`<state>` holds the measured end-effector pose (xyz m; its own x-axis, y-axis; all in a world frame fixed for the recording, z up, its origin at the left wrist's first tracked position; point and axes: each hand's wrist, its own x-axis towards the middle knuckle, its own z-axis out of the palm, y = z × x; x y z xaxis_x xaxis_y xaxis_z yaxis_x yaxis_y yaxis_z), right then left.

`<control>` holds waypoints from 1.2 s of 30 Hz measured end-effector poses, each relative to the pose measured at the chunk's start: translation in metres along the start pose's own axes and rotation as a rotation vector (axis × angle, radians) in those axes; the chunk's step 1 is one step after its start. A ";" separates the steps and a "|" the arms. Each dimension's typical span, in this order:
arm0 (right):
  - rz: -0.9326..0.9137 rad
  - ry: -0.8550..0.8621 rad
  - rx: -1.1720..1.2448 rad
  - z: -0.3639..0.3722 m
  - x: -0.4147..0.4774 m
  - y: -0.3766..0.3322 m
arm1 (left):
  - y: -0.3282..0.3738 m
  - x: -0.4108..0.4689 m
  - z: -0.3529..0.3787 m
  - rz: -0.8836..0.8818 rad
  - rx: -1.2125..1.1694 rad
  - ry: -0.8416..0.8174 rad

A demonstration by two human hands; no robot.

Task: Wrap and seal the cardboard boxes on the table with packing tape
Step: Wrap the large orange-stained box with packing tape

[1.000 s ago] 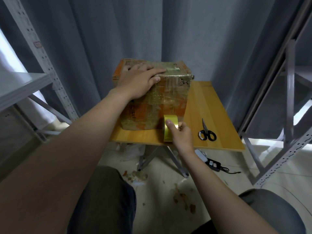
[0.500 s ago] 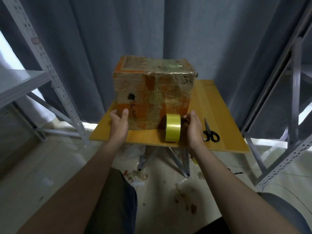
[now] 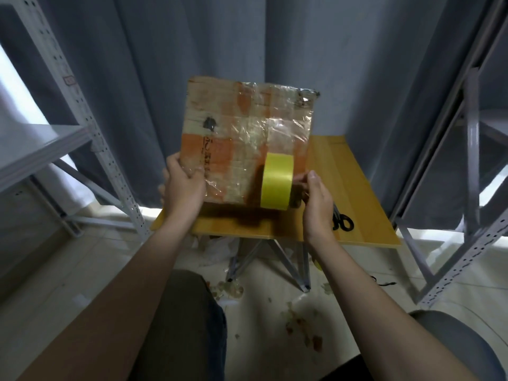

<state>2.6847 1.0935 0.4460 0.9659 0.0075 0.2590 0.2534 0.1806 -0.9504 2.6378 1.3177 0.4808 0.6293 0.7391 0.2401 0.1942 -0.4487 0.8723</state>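
A worn cardboard box point(image 3: 242, 138), wrapped in clear film and tape, is raised and tilted above the yellow table point(image 3: 357, 188), its broad face turned to me. My left hand point(image 3: 184, 185) grips its lower left corner, thumb on the front. My right hand point(image 3: 316, 199) holds the lower right corner, fingers curled behind the edge. A yellow tape roll point(image 3: 276, 181) stands on edge against the lower right of the box face, right beside my right fingers. Whether the roll hangs from the box or rests on the table is unclear.
Black scissors point(image 3: 342, 222) lie on the table just right of my right wrist. Grey metal shelving racks stand at the left point(image 3: 82, 105) and the right point(image 3: 472, 138). A grey curtain point(image 3: 247, 37) hangs behind. Scraps litter the floor under the folding table legs point(image 3: 275, 259).
My left hand left the box top and took the lower left corner. My right hand let go of the roll and took the lower right corner. The box then rose and tilted.
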 end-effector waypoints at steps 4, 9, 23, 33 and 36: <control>0.036 -0.044 -0.176 0.006 0.004 -0.015 | 0.008 -0.003 -0.009 0.012 0.073 -0.021; -0.082 -0.067 -0.158 0.011 0.012 -0.019 | 0.001 0.000 -0.008 -0.008 0.135 -0.089; -0.017 -0.103 -0.368 0.043 0.068 -0.012 | 0.017 0.040 0.015 0.457 0.554 -0.106; -0.122 -0.139 -0.537 0.044 0.075 -0.026 | 0.034 0.027 0.050 0.691 0.569 -0.487; -0.105 -0.087 -0.328 0.050 0.060 -0.045 | 0.033 0.027 0.051 0.689 0.599 -0.469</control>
<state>2.7285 1.1353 0.5127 0.9292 0.0917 0.3581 0.3681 -0.1409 -0.9191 2.6999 1.2976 0.4940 0.9522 0.0131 0.3053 -0.0577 -0.9735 0.2215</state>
